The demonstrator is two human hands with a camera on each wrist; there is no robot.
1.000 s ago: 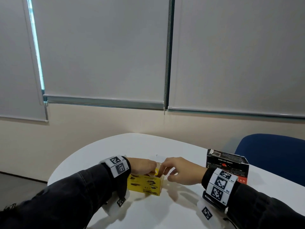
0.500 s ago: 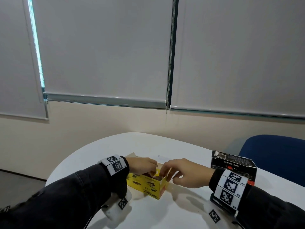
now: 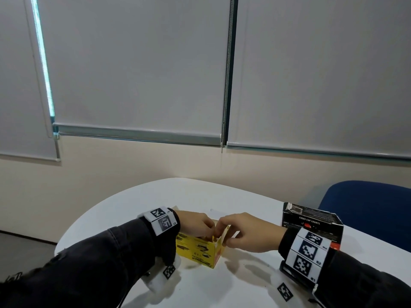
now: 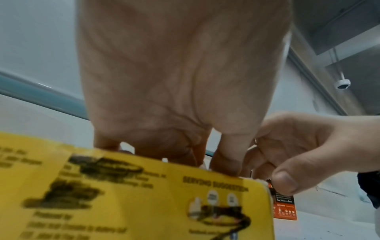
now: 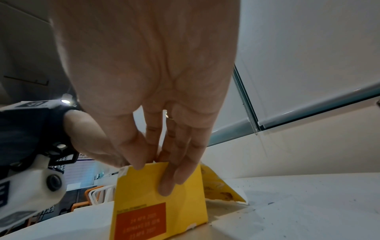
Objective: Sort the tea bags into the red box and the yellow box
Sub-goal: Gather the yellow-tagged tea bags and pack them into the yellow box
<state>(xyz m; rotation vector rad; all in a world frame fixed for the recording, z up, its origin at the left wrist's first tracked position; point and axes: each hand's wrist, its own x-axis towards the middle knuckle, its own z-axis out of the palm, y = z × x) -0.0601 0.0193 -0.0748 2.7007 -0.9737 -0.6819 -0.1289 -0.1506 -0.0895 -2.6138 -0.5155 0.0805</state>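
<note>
From the head view, the yellow box [image 3: 196, 252] stands on the white counter [image 3: 222, 283] between both hands, the red box [image 3: 311, 221] well to its right. At the left wrist, the left hand [image 4: 180, 78] curls its fingers [image 4: 226, 162] over the box's top edge. At the right wrist, the right hand [image 5: 148, 68] pinches the box's end flap [image 5: 162, 186].

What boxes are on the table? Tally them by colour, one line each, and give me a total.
yellow box: 1
red box, black on top: 1
Total: 2 boxes
</note>
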